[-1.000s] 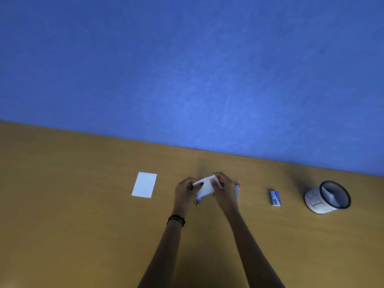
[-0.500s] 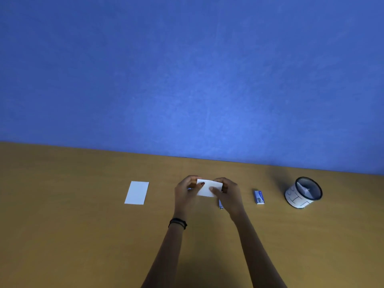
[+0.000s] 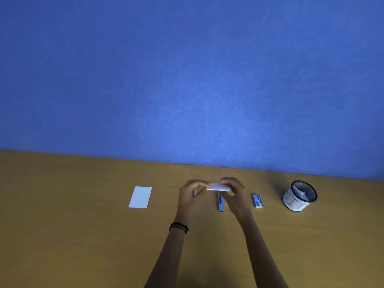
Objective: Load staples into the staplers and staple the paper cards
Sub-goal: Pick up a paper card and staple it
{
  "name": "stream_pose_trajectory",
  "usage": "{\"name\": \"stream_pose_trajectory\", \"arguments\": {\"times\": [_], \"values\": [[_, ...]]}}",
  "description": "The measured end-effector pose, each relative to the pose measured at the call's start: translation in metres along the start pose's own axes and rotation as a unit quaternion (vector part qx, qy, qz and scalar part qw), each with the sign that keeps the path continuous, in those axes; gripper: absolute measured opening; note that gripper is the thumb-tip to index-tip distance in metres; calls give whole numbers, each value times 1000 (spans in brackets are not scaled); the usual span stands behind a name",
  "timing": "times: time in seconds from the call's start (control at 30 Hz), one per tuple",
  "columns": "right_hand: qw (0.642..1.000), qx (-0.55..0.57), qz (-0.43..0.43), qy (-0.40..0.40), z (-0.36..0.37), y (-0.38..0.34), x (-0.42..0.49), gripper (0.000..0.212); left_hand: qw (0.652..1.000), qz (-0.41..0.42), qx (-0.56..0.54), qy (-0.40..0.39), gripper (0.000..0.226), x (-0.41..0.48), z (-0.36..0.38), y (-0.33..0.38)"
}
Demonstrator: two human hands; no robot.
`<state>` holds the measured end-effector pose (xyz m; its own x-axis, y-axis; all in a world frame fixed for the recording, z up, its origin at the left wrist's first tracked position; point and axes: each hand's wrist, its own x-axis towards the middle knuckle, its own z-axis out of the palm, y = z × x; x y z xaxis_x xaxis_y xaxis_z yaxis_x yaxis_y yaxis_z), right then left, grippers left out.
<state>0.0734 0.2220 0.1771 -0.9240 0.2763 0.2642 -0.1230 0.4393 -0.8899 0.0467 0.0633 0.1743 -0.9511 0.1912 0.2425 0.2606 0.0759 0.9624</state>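
Note:
Both hands hold one white paper card a little above the wooden table, bent into a curve. My left hand pinches its left end and my right hand pinches its right end. Under the card, between the hands, a small blue and silver stapler lies on the table, pointing toward me. A second white card lies flat to the left. A small blue staple box lies to the right of my right hand.
A round cup with a white label and a dark rim stands at the right, with white paper inside. The wooden table runs to a blue wall behind. A black band circles my left wrist.
The card has gone from flat between my hands to bent in a curve. The stapler shows more fully below it. The view has shifted a little.

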Motion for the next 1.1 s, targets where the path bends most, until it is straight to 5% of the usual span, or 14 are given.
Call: {"name": "stream_pose_trajectory", "arguments": {"times": [0.47, 0.7, 1.1], "values": [[987, -80, -138, 31, -14, 0, -26, 39, 1000, 17, -12, -10, 35, -20, 10, 14], [995, -61, -70, 32, -21, 8, -35, 9, 999, -43, -14, -28, 16, -22, 22, 15], [999, -12, -13, 49, -23, 6, -44, 26, 995, -95, -3, 27, 7, -24, 51, 25]]}}
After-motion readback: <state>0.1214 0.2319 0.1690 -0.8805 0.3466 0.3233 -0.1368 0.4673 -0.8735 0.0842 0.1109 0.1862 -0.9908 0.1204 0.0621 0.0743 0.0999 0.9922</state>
